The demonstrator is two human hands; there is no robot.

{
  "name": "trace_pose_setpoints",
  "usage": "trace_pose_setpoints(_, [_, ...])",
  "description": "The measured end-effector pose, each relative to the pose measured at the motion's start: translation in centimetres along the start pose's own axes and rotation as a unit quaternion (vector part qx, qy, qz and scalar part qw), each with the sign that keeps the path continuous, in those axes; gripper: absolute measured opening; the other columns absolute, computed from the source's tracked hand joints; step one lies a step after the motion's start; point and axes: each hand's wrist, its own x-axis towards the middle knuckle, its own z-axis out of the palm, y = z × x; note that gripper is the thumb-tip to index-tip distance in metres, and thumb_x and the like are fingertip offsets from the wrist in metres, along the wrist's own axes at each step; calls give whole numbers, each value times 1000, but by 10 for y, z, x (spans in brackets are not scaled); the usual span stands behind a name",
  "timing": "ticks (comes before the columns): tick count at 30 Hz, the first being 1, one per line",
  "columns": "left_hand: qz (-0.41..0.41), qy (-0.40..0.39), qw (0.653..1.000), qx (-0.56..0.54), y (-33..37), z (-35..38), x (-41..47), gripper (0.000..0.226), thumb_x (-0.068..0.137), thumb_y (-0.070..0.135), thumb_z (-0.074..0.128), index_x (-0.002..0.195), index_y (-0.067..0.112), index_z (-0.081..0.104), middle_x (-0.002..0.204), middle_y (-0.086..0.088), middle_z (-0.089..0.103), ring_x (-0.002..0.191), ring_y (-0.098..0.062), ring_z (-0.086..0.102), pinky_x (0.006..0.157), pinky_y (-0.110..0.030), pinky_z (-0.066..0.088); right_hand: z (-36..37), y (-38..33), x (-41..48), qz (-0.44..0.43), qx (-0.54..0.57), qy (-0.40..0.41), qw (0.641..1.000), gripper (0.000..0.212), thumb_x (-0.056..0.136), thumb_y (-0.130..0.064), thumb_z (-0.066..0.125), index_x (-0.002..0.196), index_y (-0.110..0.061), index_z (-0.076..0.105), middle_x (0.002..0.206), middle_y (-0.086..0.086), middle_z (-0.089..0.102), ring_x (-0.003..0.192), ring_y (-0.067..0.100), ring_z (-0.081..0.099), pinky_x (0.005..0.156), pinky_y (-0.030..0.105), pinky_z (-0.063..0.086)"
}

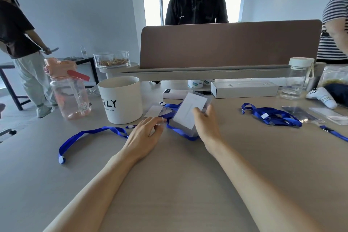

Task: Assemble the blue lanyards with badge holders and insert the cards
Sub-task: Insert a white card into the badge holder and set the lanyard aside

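Observation:
My right hand (206,124) holds a clear badge holder with a white card (188,111) in it, tilted up off the table. My left hand (145,133) rests on the table with its fingers curled on the clip end of a blue lanyard (90,133), which trails off to the left. More of that blue strap runs under the holder. Another white card in a clear sleeve (155,110) lies just behind my left hand. A second blue lanyard (273,116) lies bunched at the right, next to several clear holders and cards (323,116).
A white pot (122,100) and a pink water bottle (69,90) stand at the left. A brown desk divider (229,43) crosses the back, with a white box (244,89), a glass jar (297,79) and a white sock (323,98) below it. People stand around the table.

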Motion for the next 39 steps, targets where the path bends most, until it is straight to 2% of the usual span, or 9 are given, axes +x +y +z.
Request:
trace_pose_setpoints(4, [9, 10, 1000, 13, -6, 2, 3, 29, 98, 30, 40, 113, 36, 64, 105, 20, 60, 106, -4, 50, 91, -23, 37, 3, -5, 0, -7, 78, 15, 997, 24, 90, -12, 52, 113, -15, 51, 97, 0, 64, 76, 12, 57, 53, 16, 44])
trace_pose_setpoints(7, [-23, 3, 1000, 1, -7, 2, 4, 29, 95, 20, 48, 112, 38, 63, 98, 15, 62, 96, 0, 55, 87, -23, 44, 4, -4, 1, 9, 97, 15, 995, 29, 88, -12, 58, 116, -15, 54, 100, 0, 68, 85, 21, 66, 46, 14, 46])
trace_pose_setpoints(12, [-41, -26, 998, -32, -1, 1, 2, 32, 94, 10, 50, 114, 32, 61, 87, 12, 63, 72, -1, 60, 73, -17, 48, 6, 0, 1, 23, 80, -5, 997, 30, 87, -13, 63, 116, -15, 58, 102, 3, 69, 74, 14, 63, 48, 16, 48])
trace_pose_setpoints(17, [-62, 7, 995, -81, 0, -3, 5, 43, 86, -4, 51, 108, 32, 61, 94, 9, 64, 60, -3, 50, 62, -11, 41, 9, 4, 0, 40, 67, -16, 997, 37, 84, -17, 69, 119, -19, 57, 109, 1, 68, 100, 18, 65, 69, 25, 56])
trace_pose_setpoints(21, [-95, 27, 985, -144, 2, -2, 5, 38, 85, -7, 51, 96, 28, 59, 86, 2, 64, 62, -9, 55, 63, -14, 44, 9, 0, -5, 50, 95, -41, 993, 39, 84, -17, 70, 121, -22, 61, 108, 2, 71, 96, 21, 70, 56, 18, 53])
trace_pose_setpoints(25, [-127, 46, 977, -164, 2, -1, 6, 27, 88, 0, 58, 94, 26, 56, 91, 1, 58, 67, -13, 60, 60, -11, 42, 8, -2, -7, 62, 113, -70, 989, 36, 84, -16, 70, 119, -22, 61, 105, 4, 73, 85, 22, 74, 56, 22, 54])
trace_pose_setpoints(32, [-145, 52, 976, -154, 3, -1, 6, 24, 85, -4, 55, 96, 17, 57, 94, -1, 57, 63, -11, 51, 54, -13, 37, 10, -10, -19, 68, 131, -148, 978, 5, 91, -11, 61, 91, -16, 64, 81, 2, 76, 75, 26, 75, 60, 26, 57])
trace_pose_setpoints(36, [-167, 56, 972, -153, 5, -2, 7, 22, 85, 0, 56, 98, 18, 56, 94, 2, 57, 66, -14, 49, 56, -21, 35, 11, -10, -22, 72, 93, -147, 982, 33, 91, -15, 61, 61, -11, 49, 93, 6, 75, 76, 27, 75, 58, 25, 53])
trace_pose_setpoints(39, [-179, 64, 970, -151, 4, -1, 9, 18, 87, 6, 59, 100, 19, 58, 93, 6, 56, 71, -15, 49, 58, -22, 38, 11, -10, -22, 56, 55, -138, 987, 27, 92, -19, 61, 67, -9, 56, 86, 8, 72, 75, 25, 75, 57, 21, 50])
